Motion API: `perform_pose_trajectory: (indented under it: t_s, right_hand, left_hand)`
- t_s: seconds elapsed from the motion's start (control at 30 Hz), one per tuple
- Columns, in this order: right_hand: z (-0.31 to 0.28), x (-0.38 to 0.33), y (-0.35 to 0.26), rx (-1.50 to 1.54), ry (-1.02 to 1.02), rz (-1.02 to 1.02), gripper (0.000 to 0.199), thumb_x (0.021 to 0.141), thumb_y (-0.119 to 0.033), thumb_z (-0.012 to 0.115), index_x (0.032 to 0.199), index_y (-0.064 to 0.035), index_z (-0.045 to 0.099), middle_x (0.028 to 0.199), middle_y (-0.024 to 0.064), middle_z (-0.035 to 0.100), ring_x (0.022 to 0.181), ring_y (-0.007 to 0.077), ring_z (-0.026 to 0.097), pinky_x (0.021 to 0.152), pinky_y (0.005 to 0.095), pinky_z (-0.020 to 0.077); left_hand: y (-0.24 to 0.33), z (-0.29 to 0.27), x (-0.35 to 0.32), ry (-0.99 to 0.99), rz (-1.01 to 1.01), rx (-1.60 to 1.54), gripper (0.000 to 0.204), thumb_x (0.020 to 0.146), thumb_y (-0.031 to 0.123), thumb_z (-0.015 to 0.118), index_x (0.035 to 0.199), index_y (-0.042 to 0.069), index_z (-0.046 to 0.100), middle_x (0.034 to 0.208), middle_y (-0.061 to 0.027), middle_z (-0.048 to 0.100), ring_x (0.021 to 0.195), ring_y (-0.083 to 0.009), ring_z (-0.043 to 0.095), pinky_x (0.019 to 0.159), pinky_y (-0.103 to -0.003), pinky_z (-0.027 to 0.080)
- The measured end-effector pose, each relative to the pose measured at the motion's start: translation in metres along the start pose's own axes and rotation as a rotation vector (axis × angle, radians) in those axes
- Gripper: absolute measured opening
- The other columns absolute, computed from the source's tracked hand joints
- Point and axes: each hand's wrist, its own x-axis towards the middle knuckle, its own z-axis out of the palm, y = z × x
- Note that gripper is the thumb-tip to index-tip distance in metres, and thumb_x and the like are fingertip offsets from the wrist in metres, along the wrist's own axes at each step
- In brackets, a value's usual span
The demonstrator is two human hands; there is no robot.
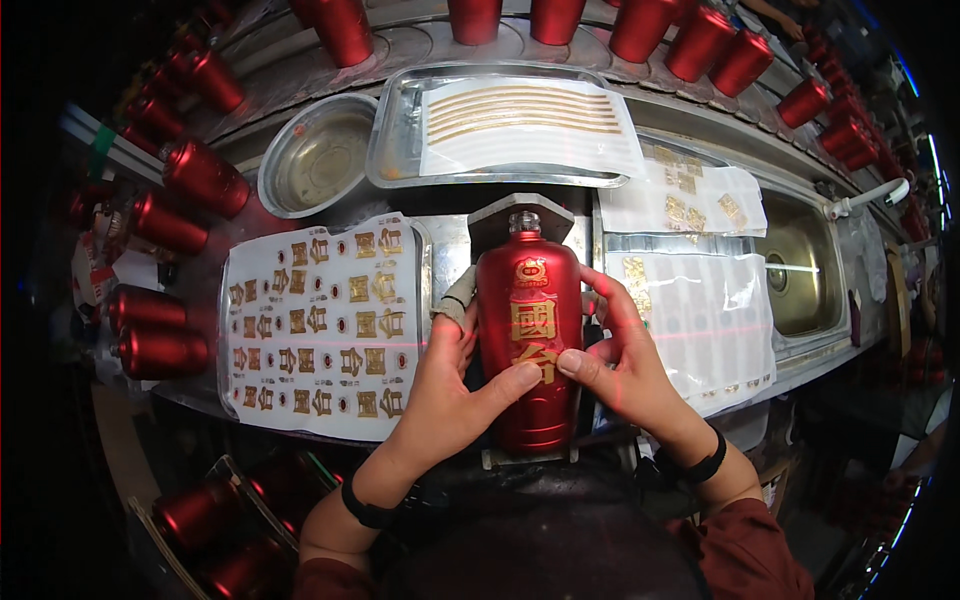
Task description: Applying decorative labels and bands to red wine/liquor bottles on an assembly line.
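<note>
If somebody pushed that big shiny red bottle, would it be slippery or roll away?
The red bottle would probably feel a bit slippery, since its surface looks smooth. Its rounded sides suggest it might roll if laid on a flat table. It's likely stiff, and maybe breakable, because the bare neck looks like clear glass.

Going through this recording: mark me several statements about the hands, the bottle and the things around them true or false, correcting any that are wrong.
1. The left hand and the right hand both touch the red bottle. True.
2. The metal bowl stands to the right of that bottle. False: it stands to the left.
3. Long gold strips lie on white backing in the far tray. True.
4. The left-hand sheet is blank. False: it carries rows of gold pieces.
5. A sink lies to the right, with a white tap beside it. True.
</note>
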Motion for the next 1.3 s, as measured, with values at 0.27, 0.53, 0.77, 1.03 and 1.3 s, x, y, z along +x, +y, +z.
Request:
perform_pose_trajectory:
  t_s: [0.27, 0.53, 0.77, 1.03, 1.3]
  right_hand:
    - [0.001, -0.003, 0.0, 0.01, -0.014, -0.008, 0.088, 0.084, -0.027, 0.079, 0.152, -0.0089, 0.026, 0.134, 0.0168, 0.052, 0.06, -0.0009, 0.042, 0.053, 0.0155, 0.0376]
    - [0.0, -0.001, 0.002, 0.025, -0.011, -0.011, 0.088, 0.084, -0.027, 0.078, 0.152, -0.009, 0.025, 0.135, 0.0185, 0.051, 0.059, -0.0011, 0.041, 0.053, 0.0158, 0.0379]
    - [0.001, 0.004, -0.006, 0.024, 0.048, -0.015, 0.08, 0.085, -0.022, 0.076, 0.149, -0.0065, 0.032, 0.132, 0.0173, 0.051, 0.066, 0.002, 0.05, 0.058, 0.0187, 0.0438]
    - [0.015, 0.028, -0.017, 0.023, 0.103, -0.09, 0.069, 0.086, -0.025, 0.075, 0.141, -0.0021, 0.04, 0.128, 0.0162, 0.049, 0.091, 0.0131, 0.063, 0.068, 0.0236, 0.053]
    - [0.013, 0.029, -0.017, -0.028, 0.107, -0.078, 0.064, 0.087, -0.025, 0.073, 0.138, -0.0011, 0.042, 0.129, 0.0153, 0.05, 0.088, 0.0142, 0.065, 0.067, 0.0246, 0.0535]
  left_hand:
    - [0.004, 0.001, 0.0, 0.018, -0.002, -0.015, 0.092, 0.086, 0.014, 0.075, 0.152, -0.004, 0.013, 0.152, -0.022, 0.032, 0.141, -0.0272, 0.035, 0.117, -0.04, 0.027]
    - [0.003, 0.001, 0.002, 0.008, 0.022, -0.002, 0.091, 0.086, 0.015, 0.074, 0.151, -0.004, 0.014, 0.153, -0.0217, 0.031, 0.142, -0.0272, 0.034, 0.117, -0.04, 0.027]
    - [0.002, -0.001, 0.005, 0.049, 0.065, -0.059, 0.09, 0.086, 0.014, 0.074, 0.151, -0.004, 0.015, 0.153, -0.0226, 0.03, 0.143, -0.0281, 0.032, 0.118, -0.041, 0.025]
    - [0.012, -0.001, 0.026, 0.09, -0.043, -0.221, 0.073, 0.094, 0.015, 0.067, 0.149, -0.004, 0.022, 0.145, -0.0195, 0.042, 0.131, -0.0217, 0.047, 0.108, -0.034, 0.041]
    - [0.009, 0.002, 0.027, 0.125, -0.054, -0.237, 0.07, 0.097, 0.016, 0.064, 0.149, -0.004, 0.022, 0.142, -0.0188, 0.045, 0.127, -0.0188, 0.049, 0.106, -0.032, 0.043]
